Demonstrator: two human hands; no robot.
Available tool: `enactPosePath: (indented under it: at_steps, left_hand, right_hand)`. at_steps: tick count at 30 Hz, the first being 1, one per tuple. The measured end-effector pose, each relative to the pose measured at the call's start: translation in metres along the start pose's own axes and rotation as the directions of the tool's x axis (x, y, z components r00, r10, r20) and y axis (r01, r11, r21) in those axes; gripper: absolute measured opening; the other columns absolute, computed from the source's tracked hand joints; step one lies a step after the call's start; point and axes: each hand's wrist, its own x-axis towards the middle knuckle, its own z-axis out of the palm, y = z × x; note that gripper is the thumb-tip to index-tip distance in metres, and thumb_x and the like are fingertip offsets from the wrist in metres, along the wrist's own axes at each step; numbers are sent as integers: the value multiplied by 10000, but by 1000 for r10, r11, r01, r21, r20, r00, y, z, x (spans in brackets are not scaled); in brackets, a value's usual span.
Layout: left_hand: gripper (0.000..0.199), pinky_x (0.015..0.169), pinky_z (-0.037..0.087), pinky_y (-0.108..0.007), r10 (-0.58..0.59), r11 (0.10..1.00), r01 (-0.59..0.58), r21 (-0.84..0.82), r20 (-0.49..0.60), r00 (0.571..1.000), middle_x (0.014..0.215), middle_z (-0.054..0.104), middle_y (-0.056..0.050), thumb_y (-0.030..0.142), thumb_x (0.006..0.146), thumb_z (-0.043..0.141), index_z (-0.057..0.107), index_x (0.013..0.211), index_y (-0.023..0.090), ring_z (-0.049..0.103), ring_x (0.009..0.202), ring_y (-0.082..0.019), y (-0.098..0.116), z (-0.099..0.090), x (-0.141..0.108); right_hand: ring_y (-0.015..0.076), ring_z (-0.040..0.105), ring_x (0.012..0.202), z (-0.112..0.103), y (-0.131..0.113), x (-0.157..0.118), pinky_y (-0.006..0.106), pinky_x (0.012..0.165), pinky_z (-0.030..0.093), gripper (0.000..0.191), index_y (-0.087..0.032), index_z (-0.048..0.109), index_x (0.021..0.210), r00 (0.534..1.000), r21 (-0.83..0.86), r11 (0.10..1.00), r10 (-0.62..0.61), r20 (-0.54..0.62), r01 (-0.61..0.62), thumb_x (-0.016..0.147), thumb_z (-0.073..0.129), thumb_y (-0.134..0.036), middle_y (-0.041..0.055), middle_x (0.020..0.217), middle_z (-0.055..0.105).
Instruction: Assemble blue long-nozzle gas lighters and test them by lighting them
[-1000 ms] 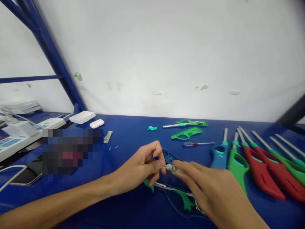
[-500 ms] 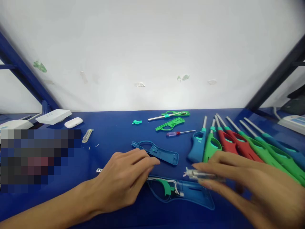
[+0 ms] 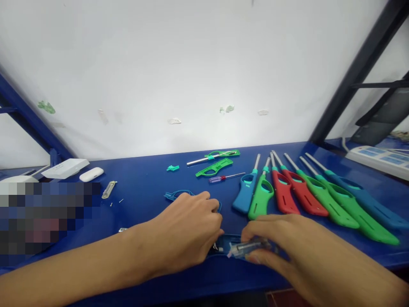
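My right hand (image 3: pixel 287 251) pinches a clear lighter fuel tank (image 3: pixel 244 248) between thumb and fingers. The tank is held over the handle end of an open blue lighter shell half (image 3: pixel 227 239). My left hand (image 3: pixel 188 230) is closed over the front part of that shell, at the white wire (image 3: pixel 215 246). Its fingertips are mostly hidden, so what they grip cannot be made out. Behind the left hand, another blue shell half (image 3: pixel 174 195) is partly covered. A metal tube end (image 3: pixel 122 230) shows beyond the left wrist.
Several assembled lighters (image 3: pixel 287 194) fan out at right. Farther back lie a screwdriver (image 3: pixel 220 178), a green shell half (image 3: pixel 215 167), another green half with a metal tube (image 3: pixel 204 159), and a teal piece (image 3: pixel 173 168). Another clear tank (image 3: pixel 109 189) and a white case (image 3: pixel 91 174) are at left.
My left hand has moved right and now covers the trigger area of the blue shell. My right hand has brought the tank down and left towards the shell. The view has turned right.
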Motion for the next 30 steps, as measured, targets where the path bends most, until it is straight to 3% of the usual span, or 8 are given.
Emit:
enactPosePath:
  at_steps: [4, 7, 10, 15, 21, 26, 30]
  left_hand:
    - [174, 488, 241, -330, -8, 1000, 6, 16, 92, 996, 803, 680, -34, 277, 927, 682, 709, 771, 206, 656, 688, -245, 3, -10, 9]
    - [167, 478, 224, -320, -4, 1000, 0, 22, 145, 989, 790, 697, -36, 272, 897, 715, 707, 747, 199, 659, 650, -233, 5, -17, 16]
    - [178, 455, 195, -313, 26, 999, -31, 21, 176, 984, 730, 694, -31, 216, 846, 735, 668, 683, 192, 608, 560, -195, 5, -23, 23]
    - [233, 442, 187, -316, 119, 992, -122, 5, 180, 976, 627, 622, -6, 81, 751, 711, 566, 607, 194, 494, 492, -163, 8, -24, 29]
    - [252, 455, 173, -320, 137, 990, -138, -2, 147, 980, 615, 577, 15, 94, 789, 693, 542, 618, 202, 386, 458, -152, 15, -24, 27]
    - [129, 495, 233, -314, 53, 996, -70, 58, 254, 966, 762, 685, -24, 89, 766, 719, 642, 755, 192, 574, 591, -195, 25, -25, 23]
    - [149, 484, 187, -332, 53, 991, -69, 112, 138, 989, 755, 675, -44, 79, 726, 708, 627, 725, 205, 603, 586, -226, 24, -10, 16]
  right_hand:
    - [152, 682, 682, 16, 5, 2, 275, 640, 542, 157, -219, 712, 874, 987, 40, 999, 3, 159, -9, 970, 652, -327, 2, 795, 722]
    - [151, 682, 800, 29, 11, -2, 313, 708, 580, 242, -182, 679, 1070, 977, 50, 999, -9, 211, -2, 988, 640, -406, 30, 987, 707]
    - [152, 683, 822, 34, 13, -8, 314, 714, 586, 245, -183, 669, 1102, 971, 47, 999, 11, 240, -23, 987, 644, -398, 35, 1025, 697]
    - [144, 674, 803, 38, 6, -15, 313, 707, 586, 240, -178, 667, 1093, 966, 23, 995, 85, 245, -93, 995, 633, -395, 35, 1012, 696]
    - [158, 678, 852, 42, 1, -15, 336, 740, 591, 258, -179, 658, 1137, 962, 9, 993, 113, 249, -119, 991, 637, -391, 49, 1069, 691]
    - [157, 676, 842, 37, -2, -15, 338, 736, 590, 249, -169, 657, 1126, 970, 17, 993, 114, 213, -121, 990, 640, -376, 44, 1050, 690]
    - [145, 669, 807, 32, -7, -16, 316, 715, 582, 206, -175, 667, 1070, 976, 18, 993, 112, 185, -118, 995, 635, -363, 28, 995, 691]
